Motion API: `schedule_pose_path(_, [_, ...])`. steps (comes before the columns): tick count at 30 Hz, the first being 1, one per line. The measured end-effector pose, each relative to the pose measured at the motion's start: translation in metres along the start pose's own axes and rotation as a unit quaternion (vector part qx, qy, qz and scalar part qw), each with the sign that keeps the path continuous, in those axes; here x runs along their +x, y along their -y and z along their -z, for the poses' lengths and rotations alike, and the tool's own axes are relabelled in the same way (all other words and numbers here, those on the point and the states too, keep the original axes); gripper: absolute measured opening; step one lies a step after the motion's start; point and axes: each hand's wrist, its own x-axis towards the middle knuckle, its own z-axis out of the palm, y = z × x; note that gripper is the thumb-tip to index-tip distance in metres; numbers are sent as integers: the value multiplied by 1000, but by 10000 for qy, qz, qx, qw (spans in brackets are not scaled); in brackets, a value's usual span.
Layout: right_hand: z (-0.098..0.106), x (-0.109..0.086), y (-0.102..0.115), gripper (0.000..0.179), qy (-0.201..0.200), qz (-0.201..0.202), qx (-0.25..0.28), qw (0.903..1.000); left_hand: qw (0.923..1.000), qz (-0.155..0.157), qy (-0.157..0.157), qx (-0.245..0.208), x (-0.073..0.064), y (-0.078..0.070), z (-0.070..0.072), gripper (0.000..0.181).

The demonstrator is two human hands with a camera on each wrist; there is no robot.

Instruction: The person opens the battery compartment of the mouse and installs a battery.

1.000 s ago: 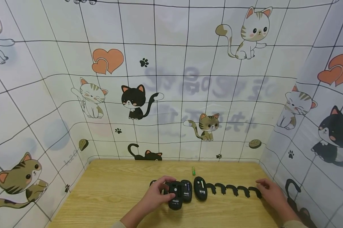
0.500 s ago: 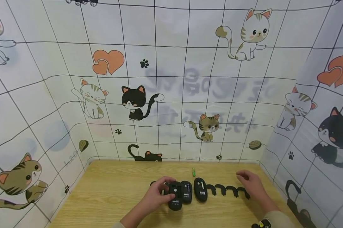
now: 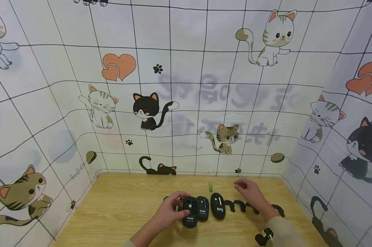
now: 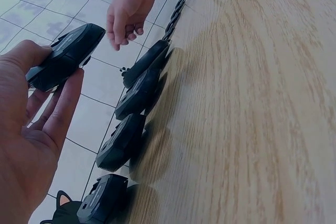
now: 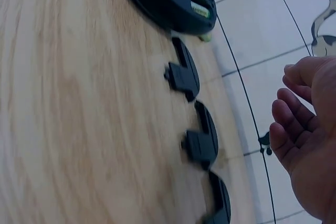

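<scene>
My left hand (image 3: pixel 170 207) grips a black computer mouse (image 3: pixel 190 218) between thumb and fingers, underside facing up, lifted off the table in the left wrist view. A dark open slot shows in that underside. Beside it on the table, another upturned mouse (image 3: pixel 203 210) and the rightmost mouse (image 3: pixel 218 206) lie with batteries in their slots. Over the row of black battery covers (image 3: pixel 240 206) hovers my right hand (image 3: pixel 251 192), fingers loosely curled. Nothing shows in its fingers in the right wrist view, where the nearest cover (image 5: pixel 185 77) lies apart from it.
A small green battery (image 3: pixel 210 187) lies behind the rightmost mouse. Several mice stand in a row in the left wrist view, the nearest mouse (image 4: pixel 102 200) at the bottom. A cat-patterned curtain (image 3: pixel 186 103) surrounds the wooden table (image 3: pixel 118 206) at the back and sides.
My right hand has moved left from the far-right battery cover, passing over the row towards the mice. The left hand and its mouse stay in place.
</scene>
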Motion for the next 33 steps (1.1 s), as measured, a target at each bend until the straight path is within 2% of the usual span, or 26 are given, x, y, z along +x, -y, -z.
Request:
schedule_pose_path(10, [-27, 20, 16, 34, 381, 232, 90, 9990, 10000, 90, -30, 10, 0, 0, 2, 49])
schedule_pose_path(21, [-49, 38, 31, 46, 829, 60, -4, 9965, 10000, 26, -62, -7, -1, -1, 4, 51])
schedule_pose_path(33, [-65, 61, 36, 53, 1567, 288, -82, 9872, 9999, -23, -43, -118, -2, -2, 6, 49])
